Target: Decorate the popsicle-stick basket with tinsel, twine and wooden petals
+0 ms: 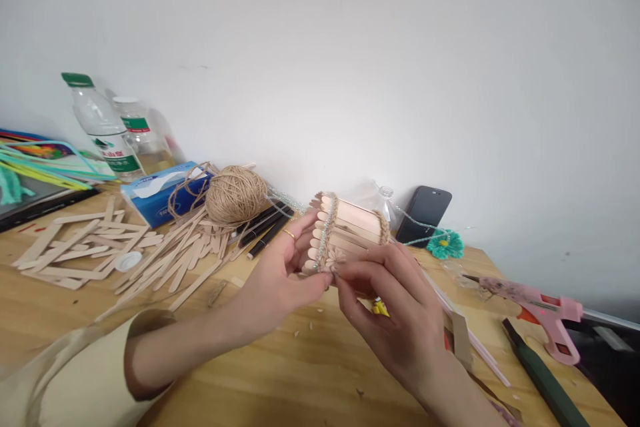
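A small round holder made of popsicle sticks (357, 217) lies tilted on its side in front of me. Sparkly cord runs around one end of it, and brown twine around the other. My left hand (295, 267) grips the holder from the left, thumb along its lower edge, with a ring on one finger. Against the stick wall, near the sparkly cord, sits a flower made of pale petals (335, 256). My right hand (395, 307) has thumb and forefinger pinched together just below that flower; whatever is between the fingertips is too small to make out.
Loose popsicle sticks (185, 260) spread over the left of the table, beside a twine ball (236, 195), a tissue box (167, 193) and bottles (107, 123). On the right are a pink glue gun (535, 307), a green-handled tool (545, 373), a phone (425, 213) and a turquoise flower (445, 244).
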Tool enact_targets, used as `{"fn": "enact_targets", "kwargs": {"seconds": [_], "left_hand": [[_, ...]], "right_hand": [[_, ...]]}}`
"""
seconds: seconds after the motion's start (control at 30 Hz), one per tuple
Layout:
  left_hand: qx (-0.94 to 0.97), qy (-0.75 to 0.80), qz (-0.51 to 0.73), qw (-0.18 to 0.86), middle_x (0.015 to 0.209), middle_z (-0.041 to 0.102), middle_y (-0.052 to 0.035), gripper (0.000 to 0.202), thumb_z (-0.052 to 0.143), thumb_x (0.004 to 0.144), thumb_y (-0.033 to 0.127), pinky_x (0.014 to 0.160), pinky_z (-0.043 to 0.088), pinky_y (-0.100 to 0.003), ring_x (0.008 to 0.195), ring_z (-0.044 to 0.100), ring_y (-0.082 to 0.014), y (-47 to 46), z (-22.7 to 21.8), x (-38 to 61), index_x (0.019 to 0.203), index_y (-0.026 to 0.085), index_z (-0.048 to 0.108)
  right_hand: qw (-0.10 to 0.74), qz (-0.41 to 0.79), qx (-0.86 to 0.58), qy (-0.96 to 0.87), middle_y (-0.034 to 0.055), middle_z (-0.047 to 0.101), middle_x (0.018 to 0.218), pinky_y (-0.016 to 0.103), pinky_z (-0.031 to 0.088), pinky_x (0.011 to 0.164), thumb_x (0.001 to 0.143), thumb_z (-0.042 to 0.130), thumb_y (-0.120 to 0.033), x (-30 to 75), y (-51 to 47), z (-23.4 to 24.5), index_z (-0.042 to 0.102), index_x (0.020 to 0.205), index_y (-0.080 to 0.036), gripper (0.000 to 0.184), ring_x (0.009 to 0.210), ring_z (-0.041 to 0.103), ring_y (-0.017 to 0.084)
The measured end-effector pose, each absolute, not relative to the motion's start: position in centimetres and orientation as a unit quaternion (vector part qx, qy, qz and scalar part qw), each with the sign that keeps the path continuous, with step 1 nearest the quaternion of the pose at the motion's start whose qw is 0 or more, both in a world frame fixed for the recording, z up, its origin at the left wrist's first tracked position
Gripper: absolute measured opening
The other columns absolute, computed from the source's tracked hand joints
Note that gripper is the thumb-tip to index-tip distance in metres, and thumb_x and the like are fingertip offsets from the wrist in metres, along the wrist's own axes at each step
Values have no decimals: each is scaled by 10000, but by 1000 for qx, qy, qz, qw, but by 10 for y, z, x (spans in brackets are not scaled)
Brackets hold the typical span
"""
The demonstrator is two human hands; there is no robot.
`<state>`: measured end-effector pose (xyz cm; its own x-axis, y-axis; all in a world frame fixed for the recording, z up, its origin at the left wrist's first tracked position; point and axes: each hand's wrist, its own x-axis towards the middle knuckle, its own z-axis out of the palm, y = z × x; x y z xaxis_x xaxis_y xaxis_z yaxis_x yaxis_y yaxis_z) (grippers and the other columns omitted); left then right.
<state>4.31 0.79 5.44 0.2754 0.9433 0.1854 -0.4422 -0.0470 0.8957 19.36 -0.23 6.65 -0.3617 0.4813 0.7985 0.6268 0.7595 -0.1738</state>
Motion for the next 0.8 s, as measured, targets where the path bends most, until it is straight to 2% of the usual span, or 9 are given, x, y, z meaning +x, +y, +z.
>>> {"fn": "enact_targets", "kwargs": {"seconds": [0.27,0.43,0.57,0.63,0.8], "left_hand": [[497,240,522,650,1134,647,-41,521,606,714,25,776,487,-198,1002,612,-155,9,57,42,1186,197,467],[502,274,511,643,1081,669,-44,516,610,688,26,772,483,-212,963,621,-162,11,63,39,1171,168,492],[514,331,540,579,1112,655,-75,538,631,650,40,830,479,-251,1025,599,-199,21,65,33,1162,121,489],[518,348,562,543,1145,639,-84,547,628,647,51,861,474,-272,1054,586,-213,29,63,27,1172,111,486],[519,369,588,498,1126,650,-78,573,595,606,13,891,466,-313,1084,570,-242,44,59,17,1166,102,507]], "right_hand": [[426,-67,-324,-842,29,569,720,253,434,533,760,583,-39,200,-3,72,582,770,-180,141,640,499,124],[412,-19,-315,-855,15,534,720,241,425,544,777,573,-49,207,0,78,564,760,-173,126,611,484,102],[383,15,-302,-873,12,540,736,241,418,576,780,564,-54,210,1,78,561,755,-179,127,652,507,108],[333,25,-309,-891,23,549,746,252,418,598,792,544,-81,210,3,73,570,745,-173,107,683,513,126],[82,54,-342,-935,22,579,701,262,383,590,750,523,-66,209,19,44,610,671,-163,152,648,520,143]]}}
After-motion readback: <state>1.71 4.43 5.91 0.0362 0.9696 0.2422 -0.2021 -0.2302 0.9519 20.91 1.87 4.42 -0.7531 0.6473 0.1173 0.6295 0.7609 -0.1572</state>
